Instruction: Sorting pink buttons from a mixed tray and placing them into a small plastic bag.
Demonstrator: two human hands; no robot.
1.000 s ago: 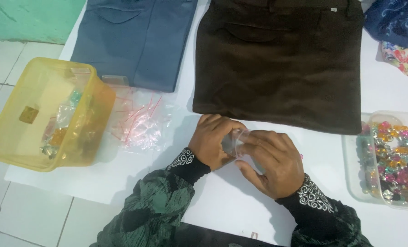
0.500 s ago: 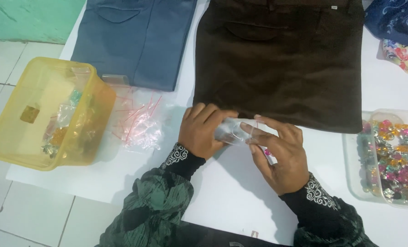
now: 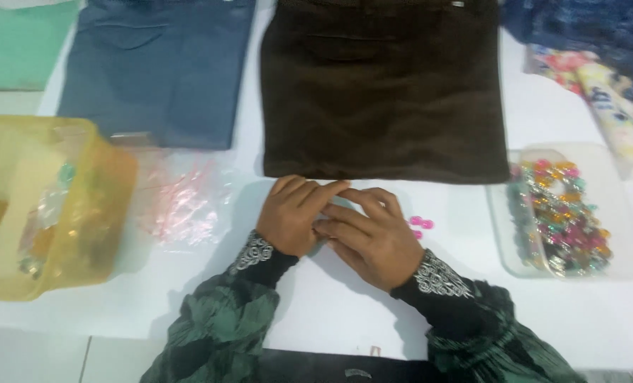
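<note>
Left hand (image 3: 293,216) and right hand (image 3: 368,237) lie fingers together, pressed flat on the white table (image 3: 330,319); anything beneath is hidden. 2 pink beads (image 3: 421,225) lie just right; yellow tub (image 3: 47,206) far left.

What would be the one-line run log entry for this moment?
left hand: flat on white table, fingers meeting right hand | pink beads: beside right hand | brown garment: above hands
</note>
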